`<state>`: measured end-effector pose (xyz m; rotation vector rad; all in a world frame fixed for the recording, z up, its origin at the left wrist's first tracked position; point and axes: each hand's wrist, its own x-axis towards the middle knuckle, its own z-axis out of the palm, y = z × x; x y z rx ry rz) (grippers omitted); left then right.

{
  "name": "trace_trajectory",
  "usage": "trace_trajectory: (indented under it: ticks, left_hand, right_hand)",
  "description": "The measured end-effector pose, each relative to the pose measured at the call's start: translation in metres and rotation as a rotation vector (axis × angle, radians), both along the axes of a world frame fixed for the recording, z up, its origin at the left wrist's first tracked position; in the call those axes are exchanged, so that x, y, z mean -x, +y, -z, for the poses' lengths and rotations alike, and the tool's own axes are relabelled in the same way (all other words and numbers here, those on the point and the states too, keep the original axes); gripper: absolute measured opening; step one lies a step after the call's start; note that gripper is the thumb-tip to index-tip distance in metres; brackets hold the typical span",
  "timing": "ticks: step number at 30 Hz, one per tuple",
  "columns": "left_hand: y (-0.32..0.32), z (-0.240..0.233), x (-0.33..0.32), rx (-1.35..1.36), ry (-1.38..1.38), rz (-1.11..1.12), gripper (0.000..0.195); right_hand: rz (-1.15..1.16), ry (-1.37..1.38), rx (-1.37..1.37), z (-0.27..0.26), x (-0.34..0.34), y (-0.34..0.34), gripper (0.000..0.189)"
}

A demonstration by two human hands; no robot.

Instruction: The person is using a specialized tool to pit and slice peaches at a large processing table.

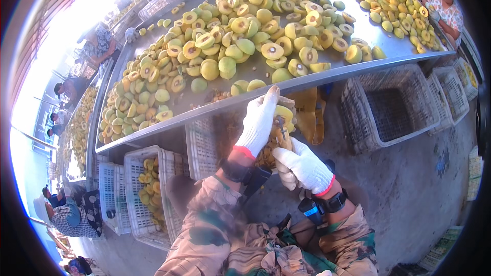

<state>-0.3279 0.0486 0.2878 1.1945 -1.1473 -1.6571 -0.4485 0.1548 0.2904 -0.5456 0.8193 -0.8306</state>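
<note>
My left hand [259, 119], in a white knit glove with a red cuff, holds a halved yellow-green fruit [283, 113] just below the edge of the metal table [215, 104]. My right hand [305, 163], gloved the same way, is closed around a small tool [283, 132] with a dark metal head, whose tip is close to the fruit. The fingers partly cover the tool's handle, and whether its tip touches the flesh cannot be told. Many cut fruit halves [234, 42] with brown centres lie heaped on the table above my hands.
Below the table's right part stands an empty plastic crate [433, 117]. A crate [129, 184] with fruit pieces stands at the left, beside another white crate [115, 224]. A yellow bag [307, 117] hangs behind my hands. People sit at the far right [447, 11] and left [101, 46].
</note>
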Motion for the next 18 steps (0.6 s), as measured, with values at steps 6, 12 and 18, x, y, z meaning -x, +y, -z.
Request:
trace_trajectory:
  ticks: [6,12,18]
  left_hand:
    - [0.004,-0.002,0.005,0.127,-0.083,-0.025,0.044]
    - [0.012,-0.004,0.007,0.199,-0.051,-0.116,0.039]
    - [0.007,0.006,-0.002,0.124,-0.005,-0.019,0.045]
  right_hand:
    - [0.02,-0.026,0.003,0.002,-0.002,0.0,0.015]
    - [-0.014,-0.051,-0.029,0.003,0.001,0.0,0.014]
    - [-0.081,-0.161,-0.063,0.002,0.005,0.001,0.013]
